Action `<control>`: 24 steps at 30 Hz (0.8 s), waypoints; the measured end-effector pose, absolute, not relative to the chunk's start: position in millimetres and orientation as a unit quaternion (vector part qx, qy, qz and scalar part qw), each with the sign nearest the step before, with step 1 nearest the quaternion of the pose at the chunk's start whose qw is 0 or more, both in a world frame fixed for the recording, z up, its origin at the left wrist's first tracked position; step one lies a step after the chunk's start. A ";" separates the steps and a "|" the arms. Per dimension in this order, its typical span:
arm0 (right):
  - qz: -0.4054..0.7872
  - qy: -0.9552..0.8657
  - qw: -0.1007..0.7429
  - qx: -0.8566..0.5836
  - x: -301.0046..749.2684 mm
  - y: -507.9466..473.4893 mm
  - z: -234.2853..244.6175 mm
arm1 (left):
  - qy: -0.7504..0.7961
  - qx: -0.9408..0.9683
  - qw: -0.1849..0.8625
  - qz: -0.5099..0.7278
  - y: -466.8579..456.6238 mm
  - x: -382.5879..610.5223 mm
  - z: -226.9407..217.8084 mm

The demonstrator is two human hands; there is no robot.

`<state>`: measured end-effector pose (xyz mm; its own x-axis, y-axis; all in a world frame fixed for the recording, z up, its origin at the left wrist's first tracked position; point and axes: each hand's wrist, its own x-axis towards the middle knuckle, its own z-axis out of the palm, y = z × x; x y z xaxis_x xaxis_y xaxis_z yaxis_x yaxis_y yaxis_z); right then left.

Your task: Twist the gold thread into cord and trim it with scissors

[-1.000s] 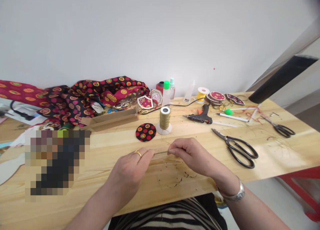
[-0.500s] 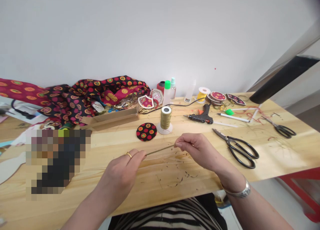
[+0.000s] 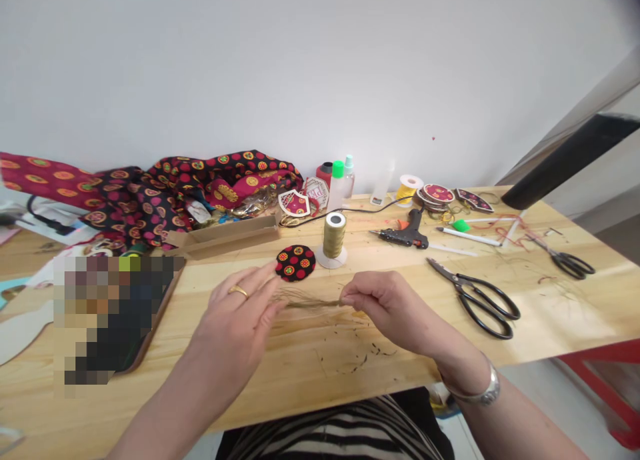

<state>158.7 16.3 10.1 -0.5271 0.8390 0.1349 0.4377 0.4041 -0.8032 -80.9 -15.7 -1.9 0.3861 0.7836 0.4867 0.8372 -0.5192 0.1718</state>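
A thin bundle of olive-gold thread (image 3: 313, 303) stretches between my hands, its strands fanned out loosely toward the left. My right hand (image 3: 381, 307) pinches the right end of the bundle. At the other end my left hand (image 3: 240, 320) has its fingers stretched out and the thumb apart, beside the loose strands. Just beyond its fingertips lies a round black fabric piece (image 3: 295, 263) with red dots and flowers. Behind the thread stands a spool of olive-gold thread (image 3: 333, 239).
Large black-handled scissors (image 3: 473, 297) lie to the right, with a glue gun (image 3: 406, 232) behind them. Smaller scissors (image 3: 570, 263) are farther right. A cardboard box (image 3: 230, 239) and patterned cloth (image 3: 143, 200) fill the back left. Dark scraps (image 3: 367, 359) lie in front.
My left fingers have loosened from the thread and spread out, moving slightly left. The taut, twisted bundle has fanned into loose strands. My right hand keeps its pinch.
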 end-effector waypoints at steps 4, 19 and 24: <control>0.350 -0.813 0.263 -0.384 154.1 14.1 14.3 | -0.493 -0.774 0.078 -0.390 -19.5 -65.0 23.6; 0.341 -0.837 0.232 -0.359 150.1 13.6 17.7 | -0.426 -0.836 -0.144 -0.315 -20.5 -31.0 -13.4; 0.345 -0.835 0.195 -0.383 147.5 14.0 15.7 | -0.427 -0.857 -0.110 -0.266 -24.4 -33.5 -18.2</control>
